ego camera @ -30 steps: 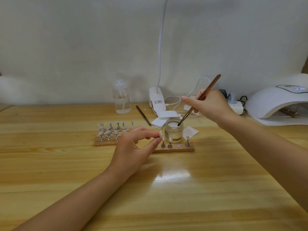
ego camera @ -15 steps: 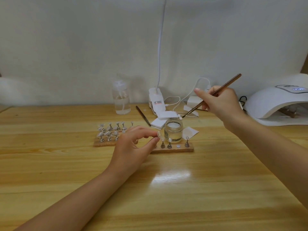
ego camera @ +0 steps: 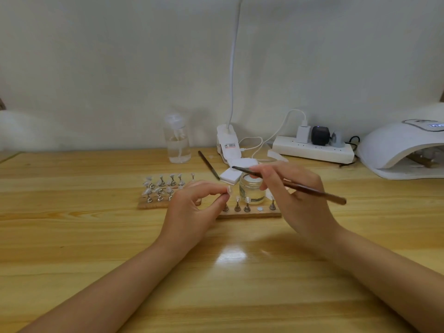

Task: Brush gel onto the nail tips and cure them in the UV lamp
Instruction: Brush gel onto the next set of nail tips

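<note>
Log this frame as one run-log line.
left hand: pinches nail tip | right hand: holds brush, bristles over gel jar | UV lamp: far right | stage: before brushing

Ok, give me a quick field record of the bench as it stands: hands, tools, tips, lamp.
left hand: pinches one nail tip above the near wooden strip
right hand: grips the brush, bristles pointing left over the jar
gel jar: open, behind the strip
far rack: many tips on stands
second brush: lying on the table
UV lamp: far right, contents unclear
</note>
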Demonstrator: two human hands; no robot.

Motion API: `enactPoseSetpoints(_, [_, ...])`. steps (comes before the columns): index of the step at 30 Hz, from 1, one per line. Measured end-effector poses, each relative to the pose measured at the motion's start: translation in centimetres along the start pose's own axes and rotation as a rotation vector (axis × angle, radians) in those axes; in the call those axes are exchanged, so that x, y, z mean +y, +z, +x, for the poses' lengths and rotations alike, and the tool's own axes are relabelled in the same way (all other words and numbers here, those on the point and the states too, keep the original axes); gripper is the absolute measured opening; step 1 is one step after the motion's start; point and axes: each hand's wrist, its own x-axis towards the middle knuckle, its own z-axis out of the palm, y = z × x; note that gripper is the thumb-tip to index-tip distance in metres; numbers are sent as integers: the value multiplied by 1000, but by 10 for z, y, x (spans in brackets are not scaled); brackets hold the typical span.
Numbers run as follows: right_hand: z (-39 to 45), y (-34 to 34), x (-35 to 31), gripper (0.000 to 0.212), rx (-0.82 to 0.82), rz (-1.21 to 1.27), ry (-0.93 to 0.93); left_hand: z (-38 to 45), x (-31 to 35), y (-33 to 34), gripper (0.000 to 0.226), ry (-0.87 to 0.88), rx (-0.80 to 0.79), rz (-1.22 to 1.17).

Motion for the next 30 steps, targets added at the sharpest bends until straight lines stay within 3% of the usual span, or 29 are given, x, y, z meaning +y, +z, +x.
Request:
enactPoseSetpoints(4, [-8, 5, 1, 24, -17, -68, -77, 0, 0, 0, 27, -9, -1, 6])
enactPoseSetpoints(15, [-12, 9, 0, 28, 25, 15, 69, 1, -1, 0, 34, -21, 2, 43])
enactPoseSetpoints(30, [-13, 9, 3, 32, 33, 55, 67, 1, 0, 0, 34, -22, -4, 48])
